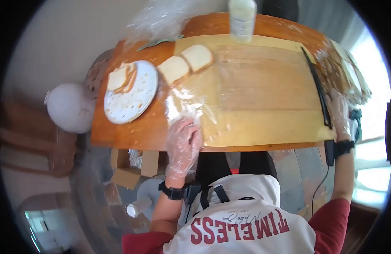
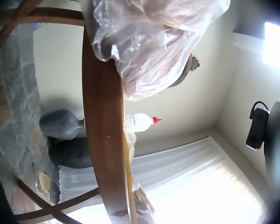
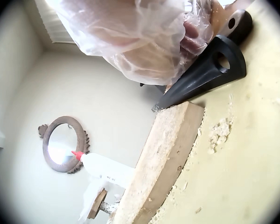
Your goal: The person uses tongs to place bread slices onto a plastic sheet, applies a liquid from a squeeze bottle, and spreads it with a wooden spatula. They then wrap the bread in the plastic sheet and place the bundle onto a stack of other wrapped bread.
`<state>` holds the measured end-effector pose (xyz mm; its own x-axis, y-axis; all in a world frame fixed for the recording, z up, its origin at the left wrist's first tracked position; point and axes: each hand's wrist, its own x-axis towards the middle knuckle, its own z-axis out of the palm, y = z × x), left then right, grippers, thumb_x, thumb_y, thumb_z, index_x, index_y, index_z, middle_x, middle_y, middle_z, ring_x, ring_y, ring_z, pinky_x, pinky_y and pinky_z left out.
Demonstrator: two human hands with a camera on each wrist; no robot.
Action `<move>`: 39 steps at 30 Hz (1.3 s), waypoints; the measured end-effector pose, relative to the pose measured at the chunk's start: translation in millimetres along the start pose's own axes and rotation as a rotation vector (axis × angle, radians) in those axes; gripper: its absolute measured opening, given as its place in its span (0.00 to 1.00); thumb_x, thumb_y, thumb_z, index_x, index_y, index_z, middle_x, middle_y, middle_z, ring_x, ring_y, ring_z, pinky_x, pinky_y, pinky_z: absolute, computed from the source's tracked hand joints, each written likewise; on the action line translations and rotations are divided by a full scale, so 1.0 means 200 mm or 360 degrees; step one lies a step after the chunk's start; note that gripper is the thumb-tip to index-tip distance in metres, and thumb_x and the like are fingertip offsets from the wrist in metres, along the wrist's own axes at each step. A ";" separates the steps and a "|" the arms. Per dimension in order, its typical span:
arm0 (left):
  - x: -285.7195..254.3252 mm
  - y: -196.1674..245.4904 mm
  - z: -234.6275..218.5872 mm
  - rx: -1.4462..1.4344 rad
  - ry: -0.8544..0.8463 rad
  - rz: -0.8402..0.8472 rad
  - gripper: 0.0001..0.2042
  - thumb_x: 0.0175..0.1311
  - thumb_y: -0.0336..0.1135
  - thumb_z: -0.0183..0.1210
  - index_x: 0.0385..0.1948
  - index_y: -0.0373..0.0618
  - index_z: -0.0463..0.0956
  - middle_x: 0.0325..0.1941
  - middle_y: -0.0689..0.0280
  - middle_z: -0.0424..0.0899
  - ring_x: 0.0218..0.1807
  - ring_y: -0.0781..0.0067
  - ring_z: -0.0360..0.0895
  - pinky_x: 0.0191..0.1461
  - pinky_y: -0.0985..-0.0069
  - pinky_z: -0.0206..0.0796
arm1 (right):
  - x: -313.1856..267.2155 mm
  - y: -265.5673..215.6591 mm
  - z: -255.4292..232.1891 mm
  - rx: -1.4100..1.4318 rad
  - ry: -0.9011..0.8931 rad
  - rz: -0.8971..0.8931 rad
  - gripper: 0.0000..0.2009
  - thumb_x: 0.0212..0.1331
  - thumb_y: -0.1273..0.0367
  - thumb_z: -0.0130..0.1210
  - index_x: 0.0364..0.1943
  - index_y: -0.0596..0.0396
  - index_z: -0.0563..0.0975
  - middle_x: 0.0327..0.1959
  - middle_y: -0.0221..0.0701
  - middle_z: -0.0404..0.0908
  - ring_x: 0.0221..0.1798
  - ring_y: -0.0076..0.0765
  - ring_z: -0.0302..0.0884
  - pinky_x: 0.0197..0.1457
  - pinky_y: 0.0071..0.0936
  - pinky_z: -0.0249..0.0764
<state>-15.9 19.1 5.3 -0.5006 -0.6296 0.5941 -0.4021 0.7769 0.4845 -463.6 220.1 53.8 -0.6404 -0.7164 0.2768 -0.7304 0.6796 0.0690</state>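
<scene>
My left hand (image 1: 185, 142), in a clear plastic glove, is at the table's front edge with its fingers curled at a shiny clear plastic sheet (image 1: 185, 95). Just beyond the sheet, two bread slices (image 1: 174, 70) lie side by side. At the table's right end, my gloved right hand (image 1: 340, 112) reaches beside a plastic-wrapped stack (image 1: 352, 76). Close by, a long black utensil (image 1: 316, 86) lies along the wooden board's right side. In the right wrist view its black handle (image 3: 207, 70) has a hole and passes close to the gloved fingers, which largely hide their own grasp.
A wooden board (image 1: 263, 78) lies on a yellow mat (image 1: 271, 129). On the left, a white plate (image 1: 132, 103) holds cut bread (image 1: 121, 79) and crumbs. A white bottle (image 1: 242, 21) with a red tip stands at the back, and crumpled clear plastic (image 1: 155, 21) sits back left.
</scene>
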 end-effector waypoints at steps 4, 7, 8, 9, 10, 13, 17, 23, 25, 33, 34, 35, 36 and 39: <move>0.00 0.00 0.01 0.0006 -0.0028 0.0027 0.07 0.50 0.23 0.61 0.32 0.42 0.78 0.41 0.54 0.80 0.48 0.49 0.76 0.53 0.60 0.69 | -0.02 0.04 0.06 0.0134 0.0210 -0.0116 0.10 0.55 0.67 0.54 0.37 0.57 0.74 0.34 0.49 0.79 0.41 0.59 0.76 0.45 0.49 0.71; 0.00 0.04 -0.02 -0.0017 -0.0077 -0.0045 0.07 0.52 0.23 0.60 0.33 0.41 0.78 0.43 0.54 0.80 0.49 0.50 0.76 0.54 0.61 0.68 | -0.03 0.06 0.07 0.0130 0.0204 -0.0152 0.11 0.53 0.68 0.55 0.39 0.58 0.74 0.34 0.48 0.78 0.40 0.59 0.76 0.44 0.49 0.71; 0.00 0.04 -0.02 -0.0027 -0.0089 -0.0060 0.07 0.53 0.24 0.60 0.33 0.40 0.78 0.43 0.54 0.80 0.49 0.50 0.76 0.55 0.61 0.67 | -0.02 0.05 0.06 0.0102 0.0132 -0.0120 0.11 0.53 0.69 0.56 0.39 0.59 0.74 0.34 0.48 0.78 0.40 0.59 0.76 0.44 0.49 0.71; 0.00 0.04 -0.02 -0.0037 -0.0098 -0.0079 0.06 0.53 0.24 0.60 0.33 0.40 0.78 0.44 0.54 0.79 0.50 0.50 0.75 0.55 0.61 0.67 | -0.02 0.04 0.06 0.0111 0.0144 -0.0134 0.11 0.53 0.69 0.56 0.39 0.59 0.74 0.33 0.48 0.78 0.40 0.59 0.76 0.44 0.49 0.71; -0.01 0.04 -0.02 -0.0055 -0.0111 -0.0113 0.06 0.53 0.24 0.59 0.34 0.39 0.78 0.45 0.53 0.79 0.51 0.50 0.75 0.57 0.61 0.66 | -0.02 0.05 0.06 0.0119 0.0157 -0.0150 0.11 0.53 0.69 0.56 0.39 0.60 0.74 0.33 0.48 0.78 0.40 0.59 0.76 0.44 0.48 0.72; -0.01 0.04 -0.02 -0.0026 -0.0112 -0.0104 0.06 0.54 0.24 0.59 0.34 0.39 0.78 0.45 0.54 0.79 0.51 0.50 0.75 0.57 0.61 0.66 | -0.05 0.02 0.01 0.0149 0.0136 -0.0121 0.12 0.51 0.70 0.57 0.38 0.61 0.75 0.32 0.50 0.78 0.40 0.59 0.77 0.44 0.47 0.73; 0.00 0.04 -0.02 -0.0029 -0.0154 -0.0051 0.06 0.54 0.25 0.59 0.34 0.39 0.78 0.44 0.54 0.79 0.50 0.51 0.75 0.57 0.62 0.66 | -0.05 0.04 0.06 0.0096 0.0186 -0.0124 0.11 0.50 0.71 0.56 0.37 0.60 0.75 0.32 0.50 0.79 0.39 0.58 0.77 0.42 0.47 0.73; -0.03 0.02 -0.08 -0.0425 -0.0175 -0.0381 0.06 0.58 0.28 0.59 0.35 0.37 0.79 0.44 0.57 0.80 0.49 0.60 0.76 0.56 0.67 0.66 | -0.03 0.13 0.12 0.0079 0.0205 -0.0246 0.18 0.49 0.71 0.57 0.48 0.58 0.74 0.37 0.49 0.79 0.43 0.57 0.77 0.45 0.47 0.73; -0.02 0.02 -0.15 -0.0737 -0.0206 -0.0794 0.06 0.58 0.28 0.60 0.35 0.37 0.78 0.45 0.58 0.80 0.49 0.64 0.76 0.56 0.67 0.67 | -0.01 0.14 0.11 0.0036 0.0090 -0.0189 0.20 0.49 0.72 0.58 0.49 0.58 0.74 0.40 0.49 0.79 0.45 0.57 0.77 0.48 0.45 0.73; 0.09 0.02 -0.30 -0.0896 0.0096 -0.0856 0.05 0.60 0.27 0.58 0.34 0.36 0.79 0.41 0.64 0.82 0.41 0.78 0.75 0.46 0.81 0.67 | -0.02 0.14 0.11 -0.0020 0.0074 -0.0201 0.22 0.50 0.72 0.58 0.52 0.61 0.72 0.42 0.50 0.79 0.47 0.58 0.76 0.49 0.46 0.72; 0.09 0.00 -0.31 -0.0822 0.0121 -0.0861 0.05 0.60 0.27 0.59 0.34 0.36 0.79 0.39 0.65 0.81 0.40 0.80 0.74 0.44 0.82 0.66 | -0.02 0.17 0.14 -0.0032 0.0100 -0.0237 0.22 0.50 0.72 0.58 0.52 0.61 0.72 0.41 0.50 0.79 0.47 0.58 0.77 0.49 0.46 0.72; 0.08 -0.01 -0.28 -0.0867 0.0135 -0.0921 0.05 0.60 0.27 0.59 0.34 0.36 0.79 0.38 0.66 0.81 0.40 0.80 0.74 0.43 0.83 0.66 | -0.01 0.16 0.14 -0.0039 0.0129 -0.0290 0.22 0.51 0.72 0.57 0.52 0.61 0.72 0.41 0.50 0.79 0.47 0.58 0.77 0.48 0.47 0.72; 0.07 -0.02 -0.27 -0.0895 0.0166 -0.0991 0.05 0.60 0.28 0.59 0.34 0.36 0.79 0.38 0.66 0.81 0.39 0.81 0.74 0.42 0.83 0.66 | -0.01 0.09 0.07 -0.0017 0.0051 -0.0143 0.20 0.53 0.74 0.53 0.53 0.63 0.71 0.39 0.53 0.79 0.45 0.59 0.78 0.45 0.48 0.73; 0.00 -0.09 -0.22 -0.0814 0.0196 -0.1003 0.06 0.61 0.29 0.60 0.34 0.36 0.80 0.35 0.67 0.80 0.38 0.80 0.73 0.43 0.81 0.66 | 0.06 0.21 0.22 0.0158 0.0198 -0.0158 0.20 0.54 0.75 0.48 0.54 0.64 0.70 0.39 0.56 0.78 0.41 0.60 0.78 0.42 0.49 0.73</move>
<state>24.6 5.4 25.3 -0.1977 -0.9664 0.1645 -0.1654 0.1983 0.9661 -512.1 232.2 17.0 -0.5342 -0.7499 0.3902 -0.8123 0.5831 0.0086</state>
